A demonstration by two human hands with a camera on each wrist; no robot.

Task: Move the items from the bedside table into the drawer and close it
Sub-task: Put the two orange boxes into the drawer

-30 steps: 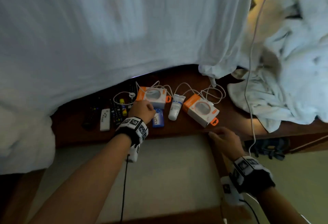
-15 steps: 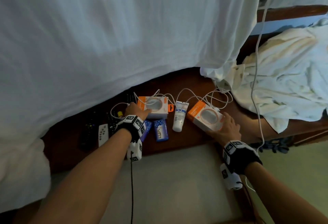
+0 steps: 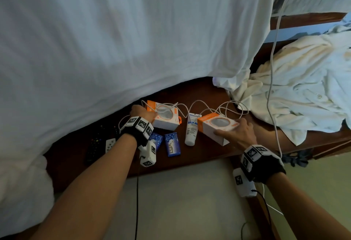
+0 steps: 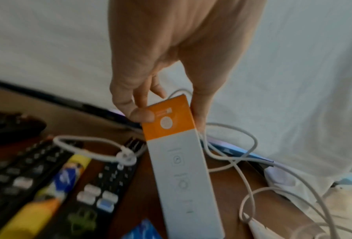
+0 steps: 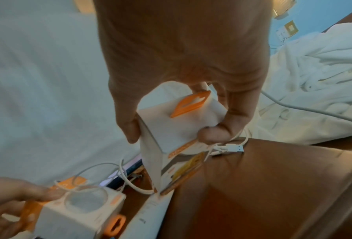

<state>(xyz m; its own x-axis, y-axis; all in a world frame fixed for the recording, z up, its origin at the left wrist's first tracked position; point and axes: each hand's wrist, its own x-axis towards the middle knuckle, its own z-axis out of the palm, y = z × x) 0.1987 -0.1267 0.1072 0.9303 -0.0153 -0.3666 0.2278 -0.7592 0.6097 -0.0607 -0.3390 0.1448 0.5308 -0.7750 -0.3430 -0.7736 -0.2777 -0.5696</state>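
dark remotes [image 3: 95,144] blur under the sheet [image 3: 114,40]; printing unreadable.

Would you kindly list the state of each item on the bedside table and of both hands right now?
Left hand: grips the left box.
Left box: on the table, cable draped over it.
Right hand: grips the right box.
Right box: held by the right hand.
Tube: lying flat, untouched.
Blue packets: lying flat, untouched.
Remotes: lying flat, untouched.
White cable: loose, looped.
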